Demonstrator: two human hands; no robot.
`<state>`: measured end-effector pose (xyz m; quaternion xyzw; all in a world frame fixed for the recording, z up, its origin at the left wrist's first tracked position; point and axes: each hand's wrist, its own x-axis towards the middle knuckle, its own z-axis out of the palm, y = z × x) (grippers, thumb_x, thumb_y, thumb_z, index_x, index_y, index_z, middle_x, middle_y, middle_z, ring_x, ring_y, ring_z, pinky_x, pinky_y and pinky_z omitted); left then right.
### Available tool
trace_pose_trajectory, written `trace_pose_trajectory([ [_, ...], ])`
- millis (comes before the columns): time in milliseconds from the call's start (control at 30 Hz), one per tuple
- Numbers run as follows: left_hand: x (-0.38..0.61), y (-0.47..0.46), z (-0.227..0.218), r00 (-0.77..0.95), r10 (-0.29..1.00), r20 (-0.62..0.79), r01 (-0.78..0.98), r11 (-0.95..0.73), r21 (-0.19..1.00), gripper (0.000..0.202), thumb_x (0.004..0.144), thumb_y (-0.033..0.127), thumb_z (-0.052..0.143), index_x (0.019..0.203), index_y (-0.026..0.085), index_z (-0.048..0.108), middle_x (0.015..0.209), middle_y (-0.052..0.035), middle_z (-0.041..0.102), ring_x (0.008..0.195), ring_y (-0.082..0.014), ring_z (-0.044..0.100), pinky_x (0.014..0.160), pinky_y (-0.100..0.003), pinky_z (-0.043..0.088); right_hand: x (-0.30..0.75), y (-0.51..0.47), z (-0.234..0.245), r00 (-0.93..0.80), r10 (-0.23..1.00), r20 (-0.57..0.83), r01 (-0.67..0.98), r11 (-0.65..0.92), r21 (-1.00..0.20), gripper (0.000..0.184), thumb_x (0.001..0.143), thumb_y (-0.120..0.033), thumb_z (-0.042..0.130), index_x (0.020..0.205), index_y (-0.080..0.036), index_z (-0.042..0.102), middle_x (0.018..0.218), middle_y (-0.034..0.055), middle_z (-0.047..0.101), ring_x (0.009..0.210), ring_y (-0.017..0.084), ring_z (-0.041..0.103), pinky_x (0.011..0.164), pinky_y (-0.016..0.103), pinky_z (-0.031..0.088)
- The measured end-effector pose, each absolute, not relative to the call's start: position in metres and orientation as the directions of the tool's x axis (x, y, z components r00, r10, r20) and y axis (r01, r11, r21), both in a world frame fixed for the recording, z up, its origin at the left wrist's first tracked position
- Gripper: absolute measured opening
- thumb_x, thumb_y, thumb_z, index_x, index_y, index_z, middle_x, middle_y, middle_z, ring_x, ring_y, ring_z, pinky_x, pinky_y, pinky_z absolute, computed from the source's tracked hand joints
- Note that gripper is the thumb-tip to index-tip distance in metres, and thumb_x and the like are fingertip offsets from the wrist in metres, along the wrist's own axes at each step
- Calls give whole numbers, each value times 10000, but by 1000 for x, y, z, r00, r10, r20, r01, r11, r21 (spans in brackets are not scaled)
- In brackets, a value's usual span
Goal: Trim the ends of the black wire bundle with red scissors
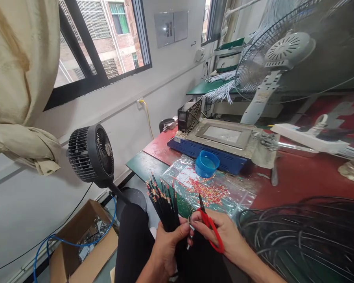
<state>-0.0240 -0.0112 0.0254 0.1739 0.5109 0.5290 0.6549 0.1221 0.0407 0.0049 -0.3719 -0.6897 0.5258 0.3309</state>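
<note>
My left hand (166,245) is wrapped around a bundle of black cables (166,210), whose stripped ends show thin red and yellow wires pointing up and away. Its thumb and fingertips meet my right hand (224,230) at a small wire end (189,221), too small to make out clearly. Red-handled scissors (214,232) are held in my right hand, blades pointing up and away, while thumb and forefinger pinch near that wire end. Just beyond the hands, red and yellow wire scraps (209,190) lie scattered on a clear plastic bag (238,192).
A blue tape-like ring (207,164) sits on the bag, before a blue machine with a metal top (221,135). Coiled black cable (306,236) covers the right side. A dark fan (91,155) and a cardboard box (82,243) stand left; a white fan (283,55) stands behind.
</note>
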Motion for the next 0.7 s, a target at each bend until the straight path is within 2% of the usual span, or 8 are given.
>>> trace_pose_trajectory([
  [100, -24, -12, 22, -82, 908, -410, -422, 341, 840, 224, 627, 292, 719, 709, 103, 630, 560, -8, 605, 437, -66, 487, 474, -227, 337, 121, 38, 7, -483, 855, 188, 217, 325, -921, 261, 853, -395, 520, 724, -197, 629, 674, 30, 618, 621, 157, 574, 579, 255, 423],
  [167, -23, -13, 21, -84, 913, -398, -407, 334, 850, 220, 635, 294, 712, 703, 101, 630, 557, -9, 601, 437, -64, 475, 469, -227, 323, 119, 37, 9, -472, 855, 213, 237, 357, -904, 263, 859, -397, 509, 729, -201, 628, 673, 32, 605, 624, 160, 568, 579, 259, 418],
  [333, -21, -14, 20, -116, 874, -472, -505, 357, 786, 208, 634, 262, 711, 734, 106, 618, 553, 5, 586, 447, -52, 468, 487, -210, 332, 117, 37, 9, -452, 887, 91, 224, 211, -951, 288, 867, -403, 495, 695, -203, 609, 662, 10, 617, 627, 149, 568, 604, 246, 424],
  [433, -20, -14, 18, -131, 855, -502, -546, 360, 757, 219, 632, 268, 716, 736, 104, 615, 560, 9, 581, 456, -47, 476, 491, -197, 345, 117, 39, 7, -446, 895, 13, 216, 122, -969, 274, 845, -411, 524, 702, -196, 615, 644, -2, 616, 584, 130, 544, 532, 223, 394],
  [567, -20, -15, 14, -146, 852, -503, -556, 350, 754, 241, 639, 282, 713, 757, 94, 620, 580, 9, 580, 467, -45, 487, 499, -192, 368, 117, 40, 5, -484, 874, -47, 188, 51, -981, 232, 826, -393, 557, 746, -192, 641, 634, -14, 609, 538, 104, 508, 469, 208, 344],
  [700, -19, -17, 11, -152, 859, -489, -541, 342, 769, 241, 637, 279, 716, 770, 100, 625, 587, 5, 594, 474, -51, 502, 506, -197, 380, 117, 40, 5, -486, 870, -85, 168, -2, -986, 236, 813, -399, 567, 733, -187, 633, 616, -15, 608, 521, 102, 498, 466, 210, 341],
])
